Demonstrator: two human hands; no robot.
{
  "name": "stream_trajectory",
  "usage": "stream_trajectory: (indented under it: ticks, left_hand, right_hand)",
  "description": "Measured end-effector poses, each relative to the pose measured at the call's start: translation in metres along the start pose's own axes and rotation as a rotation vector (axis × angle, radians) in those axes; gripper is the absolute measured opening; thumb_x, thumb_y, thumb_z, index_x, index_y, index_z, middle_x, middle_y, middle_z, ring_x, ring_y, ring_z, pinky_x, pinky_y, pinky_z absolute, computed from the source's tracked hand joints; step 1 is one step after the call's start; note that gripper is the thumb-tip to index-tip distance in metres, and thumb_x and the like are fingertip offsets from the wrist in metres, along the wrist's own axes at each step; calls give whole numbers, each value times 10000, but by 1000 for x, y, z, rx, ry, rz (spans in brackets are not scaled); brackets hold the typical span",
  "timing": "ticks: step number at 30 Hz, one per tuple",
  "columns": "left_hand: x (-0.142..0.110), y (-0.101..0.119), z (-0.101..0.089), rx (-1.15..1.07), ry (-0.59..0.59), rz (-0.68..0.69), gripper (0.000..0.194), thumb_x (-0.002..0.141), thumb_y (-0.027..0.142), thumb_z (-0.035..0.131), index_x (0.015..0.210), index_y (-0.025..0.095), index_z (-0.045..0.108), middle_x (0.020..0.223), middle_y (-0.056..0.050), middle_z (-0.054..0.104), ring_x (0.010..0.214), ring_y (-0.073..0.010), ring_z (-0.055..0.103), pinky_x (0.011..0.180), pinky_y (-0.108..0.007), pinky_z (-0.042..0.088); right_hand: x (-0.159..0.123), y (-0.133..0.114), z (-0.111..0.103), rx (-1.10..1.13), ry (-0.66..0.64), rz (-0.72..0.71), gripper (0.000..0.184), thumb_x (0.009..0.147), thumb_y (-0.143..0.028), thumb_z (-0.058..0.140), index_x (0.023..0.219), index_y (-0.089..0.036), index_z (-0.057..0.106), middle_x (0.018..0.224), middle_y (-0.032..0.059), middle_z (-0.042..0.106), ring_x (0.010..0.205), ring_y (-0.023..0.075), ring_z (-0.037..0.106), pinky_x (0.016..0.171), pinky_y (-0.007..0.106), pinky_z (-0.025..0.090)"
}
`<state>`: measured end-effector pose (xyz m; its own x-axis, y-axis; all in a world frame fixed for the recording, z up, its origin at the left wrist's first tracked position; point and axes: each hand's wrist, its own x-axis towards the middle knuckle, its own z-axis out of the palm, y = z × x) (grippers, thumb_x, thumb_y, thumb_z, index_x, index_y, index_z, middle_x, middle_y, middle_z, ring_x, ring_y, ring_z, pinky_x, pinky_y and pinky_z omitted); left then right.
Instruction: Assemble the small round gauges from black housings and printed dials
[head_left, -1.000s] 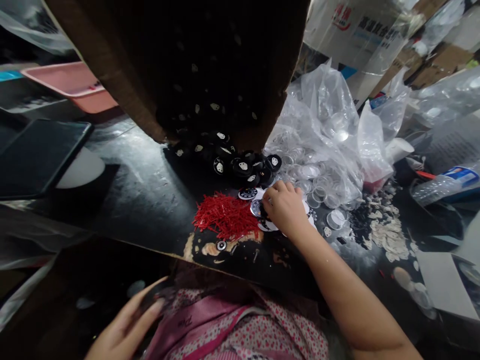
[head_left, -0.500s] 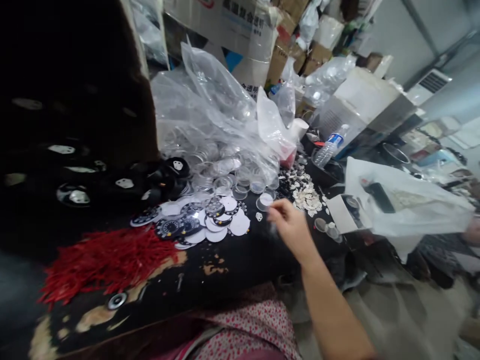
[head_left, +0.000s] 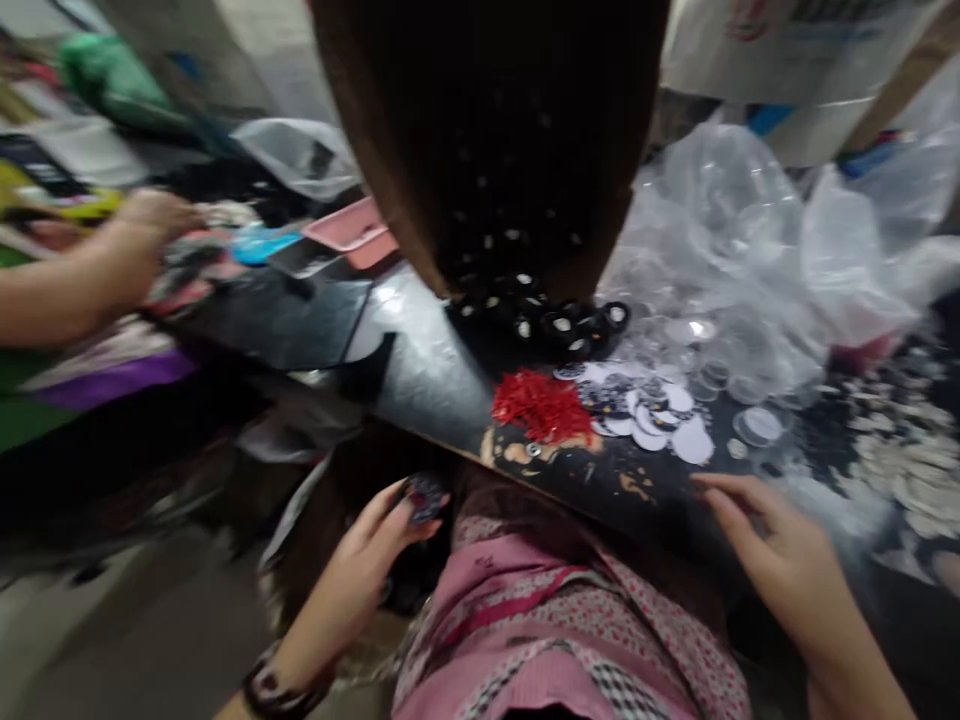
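My left hand [head_left: 375, 545] is closed on a small black round case [head_left: 424, 498], held beyond the table's front edge, left of my lap. Motion blur hides the details on its face. My right hand [head_left: 776, 550] hovers at the front right of the table with thumb and fingers apart, and nothing shows between them. Closest to it are a clear round cover with a white disc [head_left: 762, 425] and a pile of white and dial-printed discs [head_left: 664, 415]. Left of those discs lies a heap of thin red strips [head_left: 541, 405].
Black round pieces [head_left: 562, 325] spill from a dark upright carton [head_left: 487, 170]. Clear round covers and plastic bags [head_left: 739, 220] stand behind the discs. Small pale pieces [head_left: 907, 450] lie at the right. At the left, another person's arm [head_left: 82, 280] reaches near a pink tray [head_left: 356, 232].
The view has swung left, bringing my left hand with the black case and the other person's arm into sight. My right hand has drawn back from the clear cover towards the table's front.
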<state>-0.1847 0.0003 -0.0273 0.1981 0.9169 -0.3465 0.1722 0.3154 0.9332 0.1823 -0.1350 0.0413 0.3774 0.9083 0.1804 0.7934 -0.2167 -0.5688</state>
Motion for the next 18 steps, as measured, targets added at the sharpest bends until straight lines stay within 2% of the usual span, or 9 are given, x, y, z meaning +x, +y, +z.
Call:
stream_trajectory:
  ticks: [2,4,5,7,10,13,16,18]
  left_hand:
    - [-11,20,18,-109,-87,23,488,891,497,572,1288,213,554,1193,-97,703,992,-235,698,910,-358,543]
    - [-20,40,37,-163,-192,86,446,910,452,566,1305,247,553,1275,-79,656,1115,-236,644,988,-360,499]
    - [-24,48,46,-161,-243,121,416,919,430,562,1302,269,560,1301,-62,639,1168,-229,612,1020,-351,473]
    - [-31,59,57,-129,-325,174,374,934,392,551,1301,320,562,1341,-19,610,1235,-205,560,1061,-318,428]
    - [-30,61,67,-62,-388,261,352,950,381,522,1298,347,568,1341,0,602,1239,-197,543,1076,-308,398]
    - [-23,59,77,-55,-307,439,307,968,416,459,1201,318,633,1244,-18,622,1207,-216,537,1089,-342,368]
    - [-17,60,85,-36,-216,573,288,975,427,431,1099,309,663,1142,-16,606,1162,-210,523,1082,-341,349]
    - [-16,61,86,16,-258,590,288,972,430,433,1079,300,666,1094,-21,598,1120,-210,525,1059,-336,358]
  right_hand:
    - [12,-50,23,188,-229,-103,213,941,-368,511,1034,-267,675,948,39,718,830,209,674,728,319,514]
    - [19,-93,35,289,-374,-209,200,928,-338,562,1099,-274,645,958,23,706,832,196,652,734,320,501]
    - [22,-110,38,295,-426,-250,243,897,-332,625,1133,-275,628,967,16,700,817,191,642,724,317,492]
    - [25,-129,39,262,-438,-310,275,852,-295,695,1114,-252,624,943,12,694,797,186,622,733,318,470]
    - [24,-133,39,199,-349,-329,174,843,-225,694,1001,-206,626,895,19,685,791,186,601,735,318,438]
    - [18,-127,39,169,-290,-317,115,842,-212,683,926,-187,609,856,24,671,755,185,579,691,309,405]
    - [16,-125,37,142,-303,-286,176,830,-289,719,897,-186,592,827,13,657,706,172,555,662,300,369]
    - [17,-124,33,139,-336,-241,247,806,-356,748,898,-196,583,814,-9,646,688,158,539,657,290,352]
